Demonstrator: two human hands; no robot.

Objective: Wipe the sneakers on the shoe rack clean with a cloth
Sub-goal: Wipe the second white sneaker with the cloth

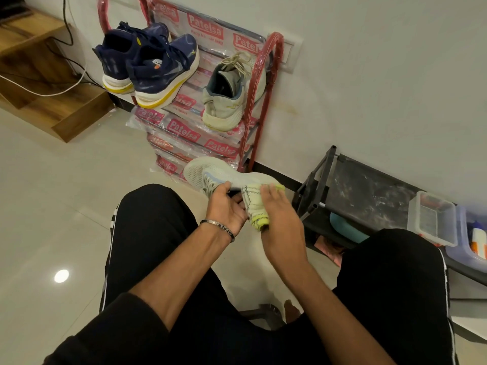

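Navy sneakers [147,61] and one pale sneaker [229,93] sit on the red rack [259,101] — apparently awaiting their turn. Left hand [228,206] grips the white sneaker [210,175] at its opening, steadying it off the floor (above the knees); right hand [276,206], fingers fairly straight, presses the cloth [254,204] against its side — wiping position.

- Red shoe rack [266,83], plastic-wrapped, well beyond both hands, vs wall.
- Top shelf: navy sneaker pair [147,64] at far left, heels out; pale sneaker [229,96] straight ahead, beside rack's rt post.
- Tiled floor [52,206] under rack.
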